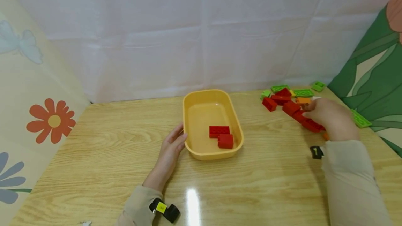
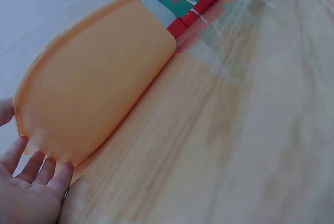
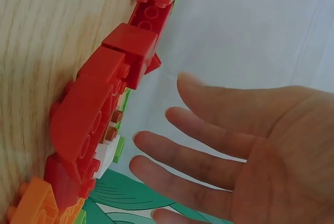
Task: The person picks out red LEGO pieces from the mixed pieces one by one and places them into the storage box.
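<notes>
A yellow-orange plastic tray [image 1: 208, 156] stands on the table, with a dark red toy brick [image 1: 219, 131] and a brighter red brick [image 1: 225, 141] inside it. My left hand [image 1: 171, 151] touches the tray's left side; in the left wrist view its spread fingertips rest against the outer wall. Over the pile at the right hovers my right hand [image 1: 333, 117]. In the right wrist view its fingers are loosely extended beside a row of red bricks [image 3: 86, 119], with nothing between them.
Green bricks [image 1: 303, 93], an orange brick [image 1: 303, 101] and a white piece lie among the red ones near the back right corner. A green plate brick [image 1: 361, 118] sits by the right wall panel. A white cloth [image 1: 141, 44] hangs behind the table.
</notes>
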{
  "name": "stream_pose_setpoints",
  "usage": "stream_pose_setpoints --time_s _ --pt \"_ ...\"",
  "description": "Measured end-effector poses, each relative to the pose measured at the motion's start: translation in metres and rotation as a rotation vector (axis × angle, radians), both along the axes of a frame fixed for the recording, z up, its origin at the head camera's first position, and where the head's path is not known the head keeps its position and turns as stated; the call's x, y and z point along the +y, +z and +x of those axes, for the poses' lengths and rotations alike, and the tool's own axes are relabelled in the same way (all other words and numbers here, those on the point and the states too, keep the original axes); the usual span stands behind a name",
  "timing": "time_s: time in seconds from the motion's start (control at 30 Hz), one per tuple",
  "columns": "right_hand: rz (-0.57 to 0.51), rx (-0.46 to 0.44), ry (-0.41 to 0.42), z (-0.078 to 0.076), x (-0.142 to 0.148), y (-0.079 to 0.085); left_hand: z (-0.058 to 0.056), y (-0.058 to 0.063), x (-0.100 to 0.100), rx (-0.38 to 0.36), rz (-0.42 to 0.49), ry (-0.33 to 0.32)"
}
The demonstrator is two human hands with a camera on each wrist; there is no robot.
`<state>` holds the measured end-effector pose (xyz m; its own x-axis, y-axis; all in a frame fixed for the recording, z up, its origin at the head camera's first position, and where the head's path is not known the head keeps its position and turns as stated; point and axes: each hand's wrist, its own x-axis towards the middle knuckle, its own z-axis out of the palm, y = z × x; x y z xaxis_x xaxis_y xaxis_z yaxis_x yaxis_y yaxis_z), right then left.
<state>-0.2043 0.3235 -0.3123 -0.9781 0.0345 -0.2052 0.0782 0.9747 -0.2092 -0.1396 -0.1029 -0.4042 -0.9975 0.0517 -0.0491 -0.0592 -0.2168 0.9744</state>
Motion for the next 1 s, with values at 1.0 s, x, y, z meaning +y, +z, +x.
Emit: stream_pose_setpoints --time_s 1.0 --pt "0.013 -0.052 -0.189 -0.002 0.005 -0.019 0.0 0.0 0.0 -0.002 0.009 0.006"
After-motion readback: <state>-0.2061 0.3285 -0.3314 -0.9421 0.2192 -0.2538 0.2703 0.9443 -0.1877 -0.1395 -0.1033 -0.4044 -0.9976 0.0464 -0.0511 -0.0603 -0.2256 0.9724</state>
